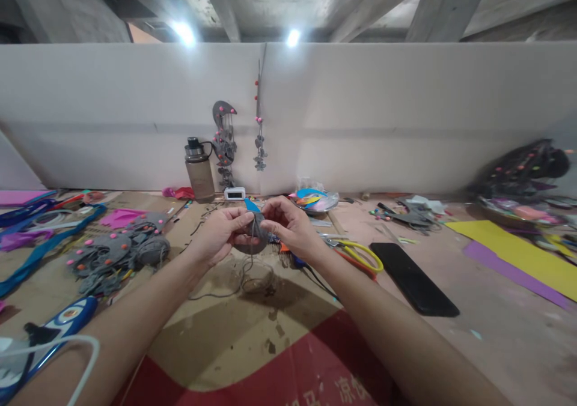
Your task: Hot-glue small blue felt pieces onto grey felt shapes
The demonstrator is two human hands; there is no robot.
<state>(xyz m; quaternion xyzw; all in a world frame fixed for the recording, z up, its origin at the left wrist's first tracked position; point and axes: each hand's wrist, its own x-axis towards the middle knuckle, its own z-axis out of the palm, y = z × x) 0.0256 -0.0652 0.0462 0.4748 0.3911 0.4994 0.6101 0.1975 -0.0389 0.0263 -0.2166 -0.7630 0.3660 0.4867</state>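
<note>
Head view: the left hand (219,233) pinches a grey felt piece (253,244) between thumb and fingers, above the cardboard sheet (198,328) on the counter (509,334); a pointed blue piece (250,205) juts from its top. The right hand (291,229) curls against the felt's right edge (whether its fingertips grip anything, I cannot tell). A grey cord (216,296) runs from below the felt to loose loops on the cardboard. The step in hand looks like fixing or threading at that edge; the next move seems to call for a steady left pinch and untangled cord. Farther out, scissors (360,257) and a black smartphone (413,278) lie rightward, a heap of felt pieces (119,250) leftward, and a drink bottle (199,175) stands behind.
</note>
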